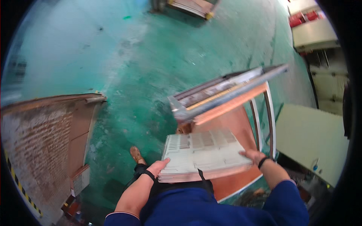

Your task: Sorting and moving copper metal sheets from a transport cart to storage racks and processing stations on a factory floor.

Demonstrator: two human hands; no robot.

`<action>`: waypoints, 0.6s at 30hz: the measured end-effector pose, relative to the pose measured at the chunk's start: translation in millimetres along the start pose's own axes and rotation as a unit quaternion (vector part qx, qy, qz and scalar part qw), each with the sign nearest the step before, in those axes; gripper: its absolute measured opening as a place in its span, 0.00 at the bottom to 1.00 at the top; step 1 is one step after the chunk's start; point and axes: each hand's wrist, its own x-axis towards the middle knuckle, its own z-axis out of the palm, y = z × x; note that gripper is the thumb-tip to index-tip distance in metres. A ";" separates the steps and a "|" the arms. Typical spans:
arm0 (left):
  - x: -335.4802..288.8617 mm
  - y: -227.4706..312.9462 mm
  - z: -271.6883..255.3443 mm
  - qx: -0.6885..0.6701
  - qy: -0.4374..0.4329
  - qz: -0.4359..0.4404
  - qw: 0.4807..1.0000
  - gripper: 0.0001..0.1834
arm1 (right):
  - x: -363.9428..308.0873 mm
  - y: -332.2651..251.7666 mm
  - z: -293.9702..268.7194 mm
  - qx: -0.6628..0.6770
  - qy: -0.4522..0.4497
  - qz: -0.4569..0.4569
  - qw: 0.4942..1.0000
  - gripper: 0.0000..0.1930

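Observation:
A thick stack of flat, pale rectangular sheets [205,152] rests level in front of my waist. Its top carries grey-brown blocks and fine lines, and its layered edges look pinkish. My left hand [159,166] grips the stack's left side, thumb on top and the other fingers hidden beneath. On the opposite side, my right hand [253,155] holds the right edge the same way, its fingers mostly out of sight. A black strap hangs over the front edge of the sheets. Just beyond the stack stands a metal-framed cart [226,94], slightly blurred, with a reddish-brown board [226,126] on it.
Green floor [143,75] spreads ahead, worn and shiny. At left is a large brown-and-white patterned stack or panel [41,139], near a yellow-black striped edge. Pale green cabinets [313,135] line the right. Another low cart [192,6] stands far ahead. My brown shoe [136,153] shows below.

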 end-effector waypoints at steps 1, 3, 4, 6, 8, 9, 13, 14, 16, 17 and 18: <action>-10.0 1.8 -8.1 -0.023 0.011 0.021 0.999 0.30 | -25.3 -2.9 16.8 0.006 0.014 -0.040 0.999 0.33; -20.0 5.2 -20.5 0.074 0.027 0.034 0.996 0.31 | -46.3 0.4 37.1 -0.057 0.075 -0.031 0.995 0.29; -19.9 -5.7 -40.5 0.086 0.033 0.057 0.994 0.32 | -119.3 -45.8 85.1 -0.086 0.091 -0.045 0.991 0.27; 4.0 -24.8 -75.1 0.129 -0.004 0.117 0.985 0.34 | -28.7 33.3 87.4 0.048 0.046 -0.068 0.995 0.28; 16.1 -42.8 -101.4 0.168 -0.013 0.150 0.974 0.37 | 31.9 88.9 92.8 0.064 0.019 -0.123 0.990 0.26; 8.2 -51.6 -119.6 0.176 0.006 0.153 0.972 0.38 | 27.6 81.2 103.2 0.077 -0.022 -0.142 0.987 0.24; -58.8 -104.2 -212.3 0.215 0.025 0.191 0.957 0.40 | -92.1 23.4 196.8 -0.140 -0.045 -0.152 0.977 0.32; -67.5 -115.9 -231.5 0.178 0.024 0.189 0.965 0.39 | -77.2 32.0 205.8 -0.148 -0.009 -0.177 0.973 0.27; -35.9 -180.7 -277.4 0.108 0.054 0.229 0.966 0.38 | -127.8 2.2 262.3 -0.237 0.010 -0.148 0.960 0.26; -29.6 -204.3 -312.9 0.078 0.079 0.256 0.960 0.38 | -149.7 -13.0 304.1 -0.283 0.029 -0.110 0.952 0.25; -95.8 -209.6 -328.3 0.051 0.035 0.255 0.965 0.36 | -154.2 -4.6 318.3 -0.270 0.012 -0.181 0.946 0.25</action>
